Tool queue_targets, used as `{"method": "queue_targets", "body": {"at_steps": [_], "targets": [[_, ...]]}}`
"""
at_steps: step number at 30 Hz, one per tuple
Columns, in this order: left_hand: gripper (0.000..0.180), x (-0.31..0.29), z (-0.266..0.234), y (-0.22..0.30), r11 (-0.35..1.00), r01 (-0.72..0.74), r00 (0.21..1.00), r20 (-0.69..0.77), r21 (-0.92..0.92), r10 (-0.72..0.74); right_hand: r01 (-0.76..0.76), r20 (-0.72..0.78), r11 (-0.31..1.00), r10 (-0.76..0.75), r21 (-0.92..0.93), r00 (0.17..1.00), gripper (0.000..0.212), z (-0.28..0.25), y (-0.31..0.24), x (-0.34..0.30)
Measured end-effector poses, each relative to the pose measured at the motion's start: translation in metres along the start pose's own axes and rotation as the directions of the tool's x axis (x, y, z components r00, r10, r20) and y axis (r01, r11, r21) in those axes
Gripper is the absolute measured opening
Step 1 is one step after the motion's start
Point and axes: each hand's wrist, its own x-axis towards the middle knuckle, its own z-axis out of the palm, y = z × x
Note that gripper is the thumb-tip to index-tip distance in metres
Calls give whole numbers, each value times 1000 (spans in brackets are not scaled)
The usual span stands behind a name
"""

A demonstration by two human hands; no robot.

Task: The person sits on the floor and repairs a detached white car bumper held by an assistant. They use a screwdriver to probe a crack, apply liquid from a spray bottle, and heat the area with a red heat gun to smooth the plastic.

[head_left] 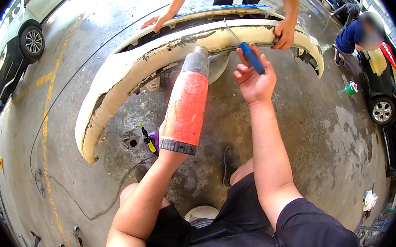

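My left hand (161,128), mostly hidden behind the tool, is closed around a red heat gun (186,105). The gun's grey nozzle end points up at the lower edge of a worn white car bumper (123,71). Dark, scuffed patches run along the bumper's edge. Palm up, my right hand (259,86) grips a blue-handled tool (252,58) between thumb and fingers. Its thin metal shaft slants up and left across the bumper face, with a slightly bent tip. A co-worker's hands hold the bumper from the far side, one hand (163,22) at left and the other (285,33) at right.
A dark cable (81,210) crosses the concrete floor at left. Near my left foot lies a purple object with a yellow-green strip (150,141). Parked cars line both sides; a person (358,39) crouches at right. A green container (351,89) stands nearby.
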Motion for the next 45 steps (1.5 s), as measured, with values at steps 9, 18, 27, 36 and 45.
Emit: {"method": "queue_targets", "body": {"at_steps": [9,18,27,36,45], "targets": [[43,2,-5,-5,990,-26,999,27,136,22,38,-116,794,-136,-607,984,20,3,22,-2],[44,0,-8,-4,998,-9,1000,24,67,8,73,13,341,-174,-937,985,29,-3,53,0],[42,-3,-8,-16,994,25,1000,6,-102,-25,-62,-108,425,-86,-903,990,33,-3,55,2],[46,-7,-9,-25,826,231,972,98,-514,-211,3,-82,425,-181,-905,980,35,-17,64,3],[45,-10,-7,-14,981,69,996,66,-181,-58,12,-100,418,-245,-908,964,39,-17,65,-1]]}}
